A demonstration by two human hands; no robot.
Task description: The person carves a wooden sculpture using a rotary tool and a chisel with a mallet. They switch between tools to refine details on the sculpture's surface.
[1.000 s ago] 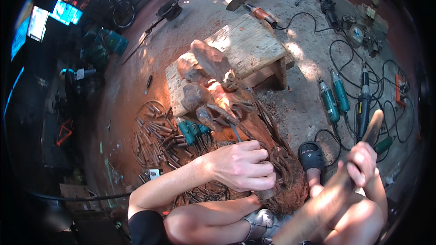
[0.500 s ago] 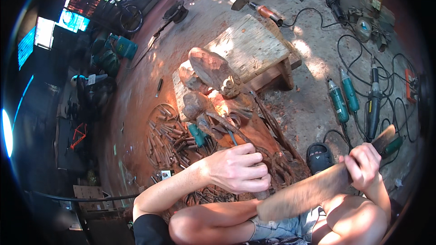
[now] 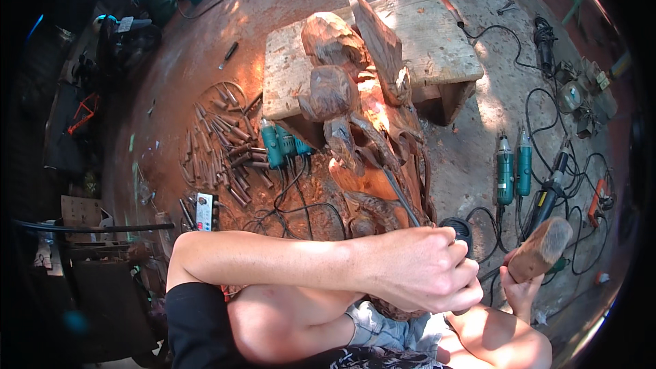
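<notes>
A reddish-brown wood carving with rounded, roughly cut shapes leans from my lap onto a low wooden bench. My left hand is closed around the handle of a chisel. The thin metal shaft slants up and away over the carving; its tip appears to lie against the wood. On the right, my right hand grips a wooden club-like mallet, raised beside the chisel and apart from it. The mallet's broad end faces up, hiding part of that hand.
Many loose chisels lie on the floor at left, near teal power tools with black cords. More teal grinders, a dark power tool and tangled cables lie at right. Beyond the bench is an orange tool with a wide blade.
The mallet has swung from a sideways position over my lap to raised and end-on at the right. My view has turned, and my left hand with the chisel appears farther right.
</notes>
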